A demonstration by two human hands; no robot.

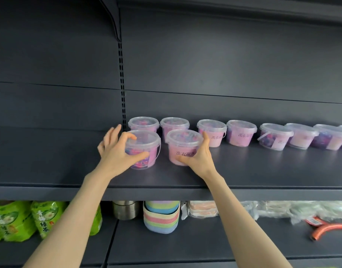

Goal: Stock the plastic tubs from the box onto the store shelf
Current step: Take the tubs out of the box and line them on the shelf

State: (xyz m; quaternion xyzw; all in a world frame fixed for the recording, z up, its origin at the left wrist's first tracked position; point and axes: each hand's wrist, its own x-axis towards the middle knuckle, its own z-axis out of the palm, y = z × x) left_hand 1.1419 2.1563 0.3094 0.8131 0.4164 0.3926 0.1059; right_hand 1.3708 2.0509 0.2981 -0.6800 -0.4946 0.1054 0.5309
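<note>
Two clear plastic tubs with pink and purple contents stand upright in front on the dark shelf (263,171). My left hand (116,151) wraps around the left front tub (146,146), thumb low and fingers on its lid rim. My right hand (200,155) grips the right front tub (182,146) from its right side; this tub bears a pink label with writing. Behind them a row of several like tubs (241,133) runs along the shelf's back to the right edge of view. The box is out of sight.
The shelf below holds green tea bags (15,221), a metal tin (125,209), stacked pastel bowls (161,215), wrapped packets (203,208) and an orange-handled tool (329,228). A slotted upright post (121,74) divides the back panel. Another shelf hangs overhead.
</note>
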